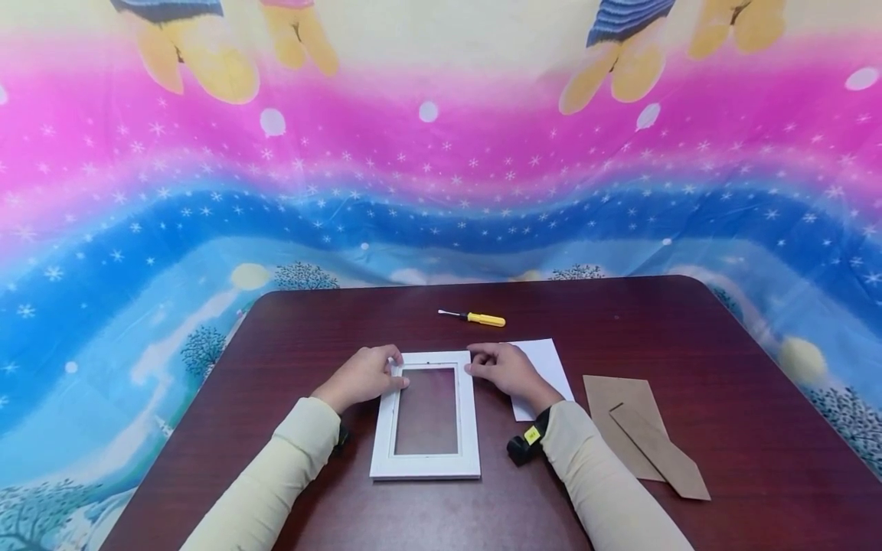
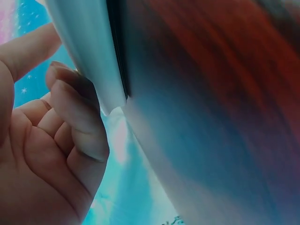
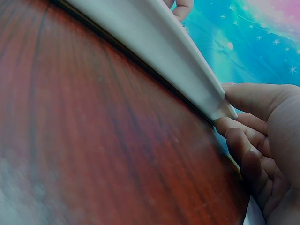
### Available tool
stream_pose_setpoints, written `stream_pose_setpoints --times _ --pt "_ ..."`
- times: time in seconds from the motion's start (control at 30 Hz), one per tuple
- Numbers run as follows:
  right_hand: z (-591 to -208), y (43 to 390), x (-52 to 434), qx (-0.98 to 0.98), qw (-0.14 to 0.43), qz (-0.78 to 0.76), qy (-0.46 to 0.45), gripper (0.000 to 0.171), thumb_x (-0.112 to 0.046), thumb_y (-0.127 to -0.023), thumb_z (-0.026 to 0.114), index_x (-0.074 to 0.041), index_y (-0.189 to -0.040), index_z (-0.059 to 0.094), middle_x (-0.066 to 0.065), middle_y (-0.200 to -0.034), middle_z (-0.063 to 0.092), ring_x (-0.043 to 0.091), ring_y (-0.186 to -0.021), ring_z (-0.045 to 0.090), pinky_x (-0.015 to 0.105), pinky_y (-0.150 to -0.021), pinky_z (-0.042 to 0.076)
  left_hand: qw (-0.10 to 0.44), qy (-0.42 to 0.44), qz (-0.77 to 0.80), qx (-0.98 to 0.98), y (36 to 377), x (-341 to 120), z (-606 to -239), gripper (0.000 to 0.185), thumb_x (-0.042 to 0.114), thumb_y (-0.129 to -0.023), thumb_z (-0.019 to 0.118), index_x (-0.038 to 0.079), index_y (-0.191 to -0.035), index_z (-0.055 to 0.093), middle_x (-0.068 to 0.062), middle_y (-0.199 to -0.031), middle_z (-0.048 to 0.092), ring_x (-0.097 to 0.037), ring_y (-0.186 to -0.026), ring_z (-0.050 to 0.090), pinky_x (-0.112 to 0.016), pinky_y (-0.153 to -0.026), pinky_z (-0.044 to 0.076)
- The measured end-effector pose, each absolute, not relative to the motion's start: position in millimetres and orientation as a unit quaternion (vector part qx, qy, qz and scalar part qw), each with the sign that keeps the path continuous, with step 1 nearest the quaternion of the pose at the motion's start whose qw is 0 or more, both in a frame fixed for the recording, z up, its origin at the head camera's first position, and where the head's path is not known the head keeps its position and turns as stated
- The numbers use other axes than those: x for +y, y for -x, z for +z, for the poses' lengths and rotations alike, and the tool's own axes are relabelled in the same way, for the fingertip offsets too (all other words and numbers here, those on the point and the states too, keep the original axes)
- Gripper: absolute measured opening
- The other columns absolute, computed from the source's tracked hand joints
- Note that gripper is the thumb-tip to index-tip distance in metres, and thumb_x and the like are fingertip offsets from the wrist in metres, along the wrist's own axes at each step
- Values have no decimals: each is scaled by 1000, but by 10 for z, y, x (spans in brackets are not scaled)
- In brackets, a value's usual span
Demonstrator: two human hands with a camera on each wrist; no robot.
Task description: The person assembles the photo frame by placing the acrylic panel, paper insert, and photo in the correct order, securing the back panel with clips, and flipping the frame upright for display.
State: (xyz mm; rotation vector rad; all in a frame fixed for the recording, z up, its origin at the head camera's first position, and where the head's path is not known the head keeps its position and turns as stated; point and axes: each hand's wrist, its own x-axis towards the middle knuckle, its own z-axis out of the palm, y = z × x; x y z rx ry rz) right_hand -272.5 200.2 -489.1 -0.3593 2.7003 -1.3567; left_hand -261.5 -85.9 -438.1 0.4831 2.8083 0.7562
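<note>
A white picture frame (image 1: 425, 464) with a clear pane lies flat on the dark wooden table (image 1: 689, 321), its long side running away from me. My left hand (image 1: 367, 374) holds its far left corner, and in the left wrist view the curled fingers (image 2: 77, 124) sit against the frame's edge (image 2: 89, 51). My right hand (image 1: 507, 370) holds the far right corner. In the right wrist view the thumb lies over the frame's corner (image 3: 206, 89) and the fingers (image 3: 248, 145) curl beneath it.
A small screwdriver (image 1: 475, 317) with a yellow handle lies beyond the frame. A white sheet (image 1: 551, 363) lies partly under my right wrist. A brown backing board with its stand strip (image 1: 644, 436) lies to the right. A colourful cloth hangs behind the table.
</note>
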Motion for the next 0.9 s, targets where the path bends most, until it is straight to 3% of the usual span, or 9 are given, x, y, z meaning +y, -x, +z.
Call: stream_pose_setpoints --times 0.27,0.9 --pt "-4888 2731 1995 884 50 -449 115 43 -34 -86 75 -17 -124 67 -9 -85 66 16 -66 56 33 -62 45 68 -175 215 958 2573 -856 -4372 36 34 -83 78 12 -108 65 2 -65 55 -13 -56 52 -31 -54 44" --pt "-4900 2740 1999 893 48 -431 121 44 -37 -86 75 -17 -125 67 -8 -80 64 16 -63 53 32 -61 43 70 -194 163 965 2526 -858 -4342 41 39 -88 73 12 -116 63 4 -67 54 -11 -58 52 -30 -57 45"
